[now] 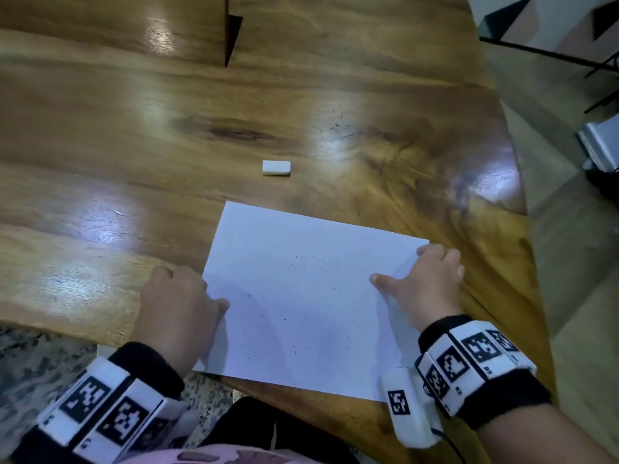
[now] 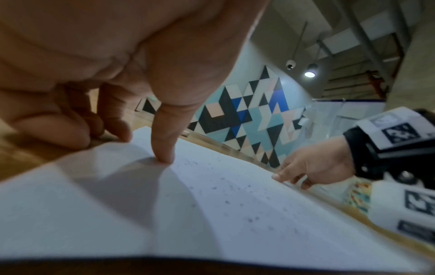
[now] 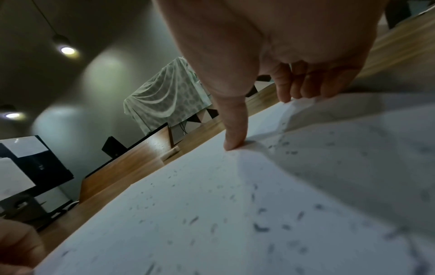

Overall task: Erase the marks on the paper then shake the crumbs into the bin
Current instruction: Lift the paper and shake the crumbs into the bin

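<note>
While both hands (image 1: 181, 306) (image 1: 432, 283) pinch paper (image 1: 301, 313) side edges, eraser (image 1: 276, 167) well apart.

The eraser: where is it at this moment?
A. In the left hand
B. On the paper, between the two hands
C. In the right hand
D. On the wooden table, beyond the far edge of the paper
D: the white eraser lies alone on the wooden table, beyond the far edge of the paper; the left hand and right hand grip only the paper's side edges.

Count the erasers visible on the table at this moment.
1. The white eraser lies on the wooden table, beyond the paper's far edge, untouched by either hand. None other shows, though the hands could hide one.
</note>
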A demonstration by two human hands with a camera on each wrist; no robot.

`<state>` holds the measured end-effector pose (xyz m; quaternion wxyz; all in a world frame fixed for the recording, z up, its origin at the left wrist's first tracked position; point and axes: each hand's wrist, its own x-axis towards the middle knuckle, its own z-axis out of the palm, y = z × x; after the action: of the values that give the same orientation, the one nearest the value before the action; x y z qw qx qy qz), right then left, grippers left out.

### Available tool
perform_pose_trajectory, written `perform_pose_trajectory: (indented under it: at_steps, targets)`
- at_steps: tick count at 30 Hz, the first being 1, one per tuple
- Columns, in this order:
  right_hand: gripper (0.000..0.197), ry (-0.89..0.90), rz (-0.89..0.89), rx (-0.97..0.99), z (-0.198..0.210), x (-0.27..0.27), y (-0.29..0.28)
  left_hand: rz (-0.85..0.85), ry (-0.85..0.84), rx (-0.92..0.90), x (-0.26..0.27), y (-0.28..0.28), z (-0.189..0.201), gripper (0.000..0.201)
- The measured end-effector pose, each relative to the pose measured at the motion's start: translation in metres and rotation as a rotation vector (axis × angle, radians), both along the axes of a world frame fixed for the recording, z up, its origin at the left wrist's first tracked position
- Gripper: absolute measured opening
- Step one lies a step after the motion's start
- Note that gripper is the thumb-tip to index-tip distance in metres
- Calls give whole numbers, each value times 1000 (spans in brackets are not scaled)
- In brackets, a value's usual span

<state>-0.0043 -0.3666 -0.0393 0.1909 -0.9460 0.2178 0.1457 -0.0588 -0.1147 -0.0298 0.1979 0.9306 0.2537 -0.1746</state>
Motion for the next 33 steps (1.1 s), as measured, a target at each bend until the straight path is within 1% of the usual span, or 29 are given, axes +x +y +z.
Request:
perform_pose_trajectory:
  at_steps: [2, 5, 7, 10, 13, 16, 18, 20, 22, 24, 26, 28, 30, 32, 33]
  targets:
    - [89, -11, -4, 14, 1, 1, -1, 32, -17, -29, -1, 0, -3, 36]
    - [95, -5, 7, -14, 3, 7, -9, 80, -51, -47, 0, 1, -6, 53]
    - [90, -12, 34, -5, 4, 12, -15, 53, -63, -26, 1, 3, -7, 56]
    - [79, -21, 94, 10, 4, 15, -19, 32, -84, -16, -2, 6, -7, 49]
    - [72, -4, 133, 24, 3, 16, -19, 8, -94, -35, -3, 5, -7, 43]
    - [61, 29, 174, 61, 4, 17, -19, 43, -75, -78, 0, 7, -8, 41]
    - [46, 24, 162, 150, 6, 18, -22, 52, -84, -98, 0, 7, -8, 41]
    - [30, -18, 107, 305, 7, 20, -27, 58, -87, -114, 1, 9, -8, 43]
    - [18, -52, 92, 421, 9, 21, -33, 61, -96, -134, 5, 13, -9, 47]
    - [15, -63, 85, 521, 11, 21, -37, 39, -132, -165, 12, 18, -11, 56]
    - [16, -68, 55, 649, 13, 20, -41, 18, -184, -201, 21, 23, -12, 59]
    - [20, -72, 23, 750, 14, 19, -45, 0, -209, -236, 30, 25, -12, 52]
    - [22, -72, 2, 804, 14, 19, -47, -42, -211, -250, 36, 27, -13, 35]
    - [23, -75, -15, 807, 12, 20, -48, -70, -215, -269, 38, 27, -12, 18]
    - [23, -77, -22, 799, 11, 21, -48, -84, -217, -279, 37, 26, -11, 17]
